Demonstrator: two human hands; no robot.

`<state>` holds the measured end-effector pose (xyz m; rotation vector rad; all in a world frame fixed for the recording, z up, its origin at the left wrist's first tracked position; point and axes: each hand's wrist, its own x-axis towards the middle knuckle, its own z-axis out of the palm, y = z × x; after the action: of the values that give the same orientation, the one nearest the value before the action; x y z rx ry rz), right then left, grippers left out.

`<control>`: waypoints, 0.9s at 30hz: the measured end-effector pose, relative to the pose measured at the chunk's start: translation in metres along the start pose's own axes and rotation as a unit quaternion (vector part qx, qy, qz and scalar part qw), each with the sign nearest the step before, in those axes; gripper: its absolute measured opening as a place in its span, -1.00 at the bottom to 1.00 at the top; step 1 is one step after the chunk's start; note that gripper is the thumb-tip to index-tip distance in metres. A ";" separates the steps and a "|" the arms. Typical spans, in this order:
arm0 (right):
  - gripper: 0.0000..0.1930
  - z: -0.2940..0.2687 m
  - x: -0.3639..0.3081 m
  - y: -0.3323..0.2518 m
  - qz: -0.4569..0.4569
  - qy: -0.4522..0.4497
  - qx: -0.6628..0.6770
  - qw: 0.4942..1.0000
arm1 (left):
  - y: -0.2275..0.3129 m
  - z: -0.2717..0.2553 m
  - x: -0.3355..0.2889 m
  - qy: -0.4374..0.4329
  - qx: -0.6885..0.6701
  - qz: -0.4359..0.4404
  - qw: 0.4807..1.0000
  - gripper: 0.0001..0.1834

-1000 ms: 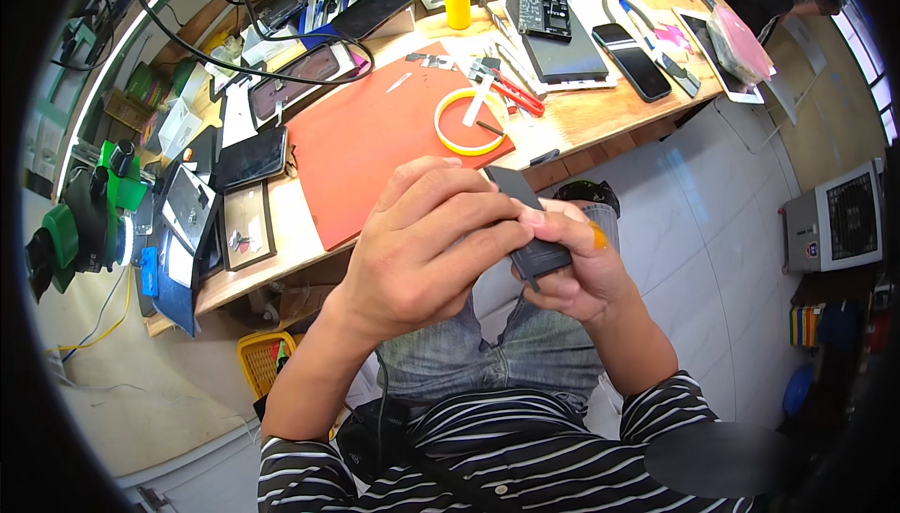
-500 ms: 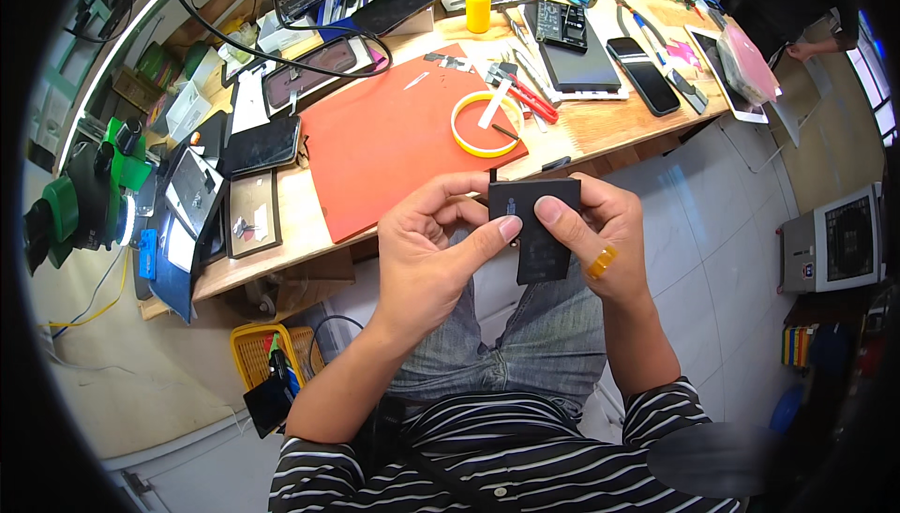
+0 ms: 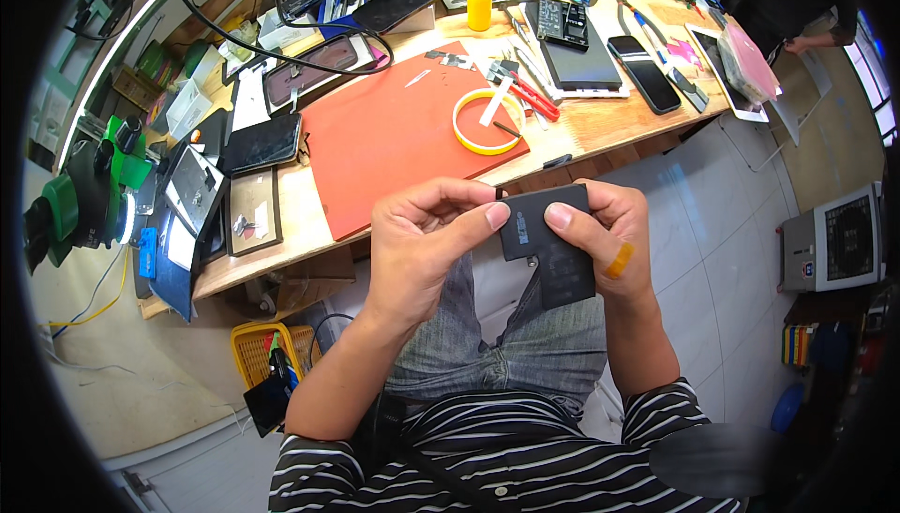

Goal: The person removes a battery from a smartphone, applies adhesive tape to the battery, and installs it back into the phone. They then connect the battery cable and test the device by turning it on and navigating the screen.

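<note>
A black L-shaped phone battery (image 3: 560,255) with faint print is held up over my lap, just off the bench's front edge. My right hand (image 3: 614,232) grips its right side, thumb flat on the face and fingers behind; a strip of amber tape is wrapped on that thumb. My left hand (image 3: 412,250) pinches at the upper left corner, thumb tip against the edge. A small black strip (image 3: 500,193) pokes out by the left index fingertip; whether it is joined to the battery is hidden. A tiny metallic spot (image 3: 532,263) shows in the battery's notch.
An orange-red mat (image 3: 375,147) lies on the wooden bench, with a yellow tape roll (image 3: 459,124) on it. Beyond are red-handled pliers (image 3: 536,98), a yellow bottle (image 3: 479,7) and phones (image 3: 645,77). A yellow basket (image 3: 246,363) stands lower left. Another person (image 3: 806,7) is at far right.
The battery has moved slightly right and down and tilted, showing more of its face and notch. My left hand has shifted left, its thumb now out at the battery's corner.
</note>
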<state>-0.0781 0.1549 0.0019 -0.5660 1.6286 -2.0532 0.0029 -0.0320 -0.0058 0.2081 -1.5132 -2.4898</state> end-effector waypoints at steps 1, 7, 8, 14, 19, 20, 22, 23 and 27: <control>-0.80 0.000 0.000 0.000 -0.001 0.000 -0.001 1.000 | 0.002 0.000 0.000 -0.002 -0.004 -0.007 1.000 -0.82; -0.79 0.002 -0.002 0.002 -0.006 0.002 -0.006 1.000 | 0.002 0.001 0.004 0.002 -0.036 0.001 0.999 -0.83; -0.79 0.002 -0.002 0.002 -0.007 0.000 -0.002 1.000 | 0.000 0.002 0.004 0.001 -0.045 0.002 0.999 -0.84; -0.78 0.001 -0.001 -0.001 0.006 0.006 0.025 1.000 | -0.004 0.009 0.003 0.013 -0.037 0.045 0.998 -0.87; -0.76 0.002 0.000 -0.006 0.056 0.005 0.064 0.996 | -0.006 0.011 0.003 -0.008 -0.042 0.091 0.995 -0.88; -0.76 0.003 0.000 -0.008 0.065 0.007 0.077 0.995 | -0.006 0.010 0.005 -0.016 -0.029 0.100 0.994 -0.88; -0.75 0.002 0.001 -0.007 0.084 0.005 0.110 0.990 | -0.006 0.007 0.008 -0.032 0.015 0.126 0.991 -0.89; -0.75 0.001 0.002 -0.006 0.094 0.000 0.130 0.987 | -0.006 0.004 0.009 -0.038 0.044 0.144 0.988 -0.89; -0.76 -0.002 0.005 -0.007 0.140 -0.042 0.214 0.966 | -0.005 -0.002 0.015 -0.073 0.162 0.265 0.948 -0.89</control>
<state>-0.0845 0.1549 0.0087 -0.2488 1.0939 -2.0462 -0.0113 -0.0354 -0.0114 -0.3044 -1.7475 -1.8657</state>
